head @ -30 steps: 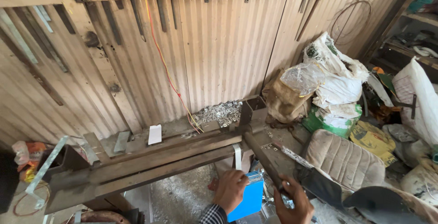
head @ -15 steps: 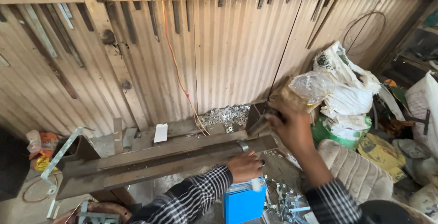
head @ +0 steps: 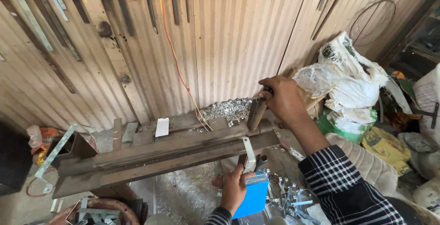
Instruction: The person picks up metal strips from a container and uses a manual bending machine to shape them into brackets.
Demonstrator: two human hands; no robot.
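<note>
My right hand (head: 284, 100) is clenched on the lever handle (head: 257, 110) of the metal bender (head: 174, 154). My left hand (head: 234, 189) grasps 1 pale strip (head: 249, 154) fed into it, not yet bent; finished pieces (head: 227, 110) lie just beyond.

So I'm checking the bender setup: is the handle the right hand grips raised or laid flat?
Raised. The handle stands nearly upright above the long metal bender, with the right hand closed around its top.
</note>
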